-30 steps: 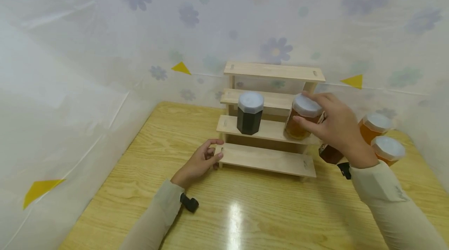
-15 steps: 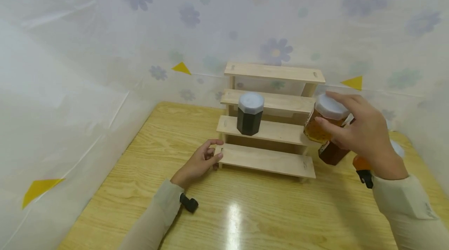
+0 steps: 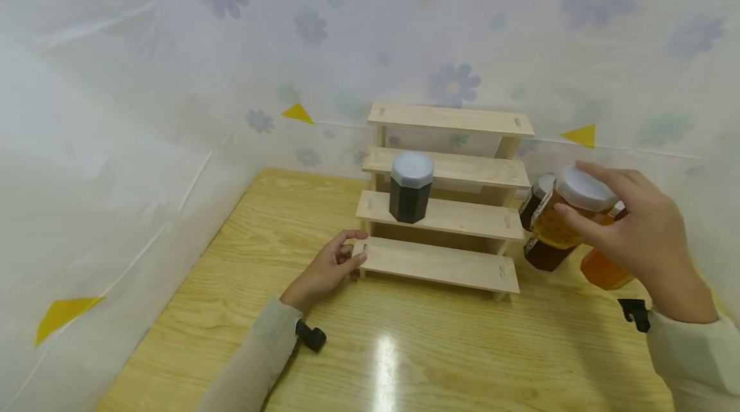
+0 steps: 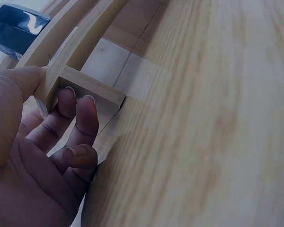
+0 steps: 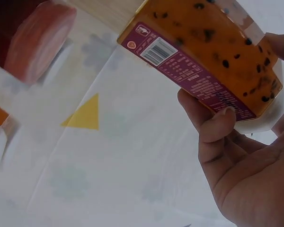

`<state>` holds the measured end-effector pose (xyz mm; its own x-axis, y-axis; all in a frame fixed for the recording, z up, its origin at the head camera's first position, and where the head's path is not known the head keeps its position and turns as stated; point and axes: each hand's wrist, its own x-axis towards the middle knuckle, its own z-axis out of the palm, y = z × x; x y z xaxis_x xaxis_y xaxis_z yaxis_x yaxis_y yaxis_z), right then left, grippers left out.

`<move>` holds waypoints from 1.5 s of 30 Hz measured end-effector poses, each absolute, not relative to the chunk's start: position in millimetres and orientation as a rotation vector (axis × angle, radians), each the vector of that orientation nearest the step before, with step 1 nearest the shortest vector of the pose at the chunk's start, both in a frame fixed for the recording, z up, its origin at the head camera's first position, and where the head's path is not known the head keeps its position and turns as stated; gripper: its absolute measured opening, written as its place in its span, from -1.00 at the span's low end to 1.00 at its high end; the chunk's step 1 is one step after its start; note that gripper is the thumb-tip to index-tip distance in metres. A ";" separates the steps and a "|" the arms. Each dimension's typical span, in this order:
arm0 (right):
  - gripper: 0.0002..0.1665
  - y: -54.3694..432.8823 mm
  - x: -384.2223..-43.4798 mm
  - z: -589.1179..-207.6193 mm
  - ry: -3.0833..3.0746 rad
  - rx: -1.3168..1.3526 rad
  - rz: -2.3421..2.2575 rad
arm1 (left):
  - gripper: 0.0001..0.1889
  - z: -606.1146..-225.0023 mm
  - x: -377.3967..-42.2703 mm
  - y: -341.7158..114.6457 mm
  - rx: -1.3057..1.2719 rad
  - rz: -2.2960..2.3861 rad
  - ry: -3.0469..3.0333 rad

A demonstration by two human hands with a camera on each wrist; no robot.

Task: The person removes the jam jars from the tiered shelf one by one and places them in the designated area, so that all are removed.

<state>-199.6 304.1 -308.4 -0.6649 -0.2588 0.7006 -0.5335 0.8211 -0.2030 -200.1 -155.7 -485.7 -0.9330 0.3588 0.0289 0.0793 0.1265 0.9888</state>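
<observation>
A four-tier wooden rack [image 3: 439,264] stands on the table. My left hand [image 3: 326,264] holds the left end of its lowest shelf, thumb on top; in the left wrist view, curled fingers [image 4: 85,118] reach beneath the board. My right hand [image 3: 650,225] grips a jar of orange jam [image 3: 557,222] by its white lid, to the right of the rack. Black seeds and a purple barcode label show on this jam jar [image 5: 213,52] in the right wrist view. One dark jar [image 3: 410,197] with a white lid sits on the second shelf from the bottom, toward the left.
On the table right of the rack are a dark jar [image 3: 534,203], a brown-red jar [image 3: 546,254] and an orange jar [image 3: 607,267], partly hidden behind the held jar and hand. A flowered sheet [image 3: 358,39] hangs behind, with yellow triangles [image 3: 581,135] on it.
My right hand has carried the orange jam jar off the second shelf from the bottom, moving right over the other jars. The left hand and the rack have stayed put.
</observation>
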 end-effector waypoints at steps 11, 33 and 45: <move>-0.22 326.7 -183.5 -318.3 -2.326 0.505 0.472 | -0.53 -488.0 -201.1 -156.3 0.440 1.912 2.173; -0.29 362.4 -159.1 -353.6 -2.313 0.423 0.535 | -0.55 -486.2 -200.6 -156.5 0.417 1.908 2.173; -0.26 377.6 -151.6 -379.3 -2.324 0.397 0.552 | -0.53 -486.3 -200.6 -156.0 0.450 1.908 2.168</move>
<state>-151.6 377.6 -379.3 -0.7045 -0.1253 0.6986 -0.4259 0.8620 -0.2749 -200.6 -156.0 -486.3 -0.9294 0.3671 0.0381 0.0844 0.1109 0.9902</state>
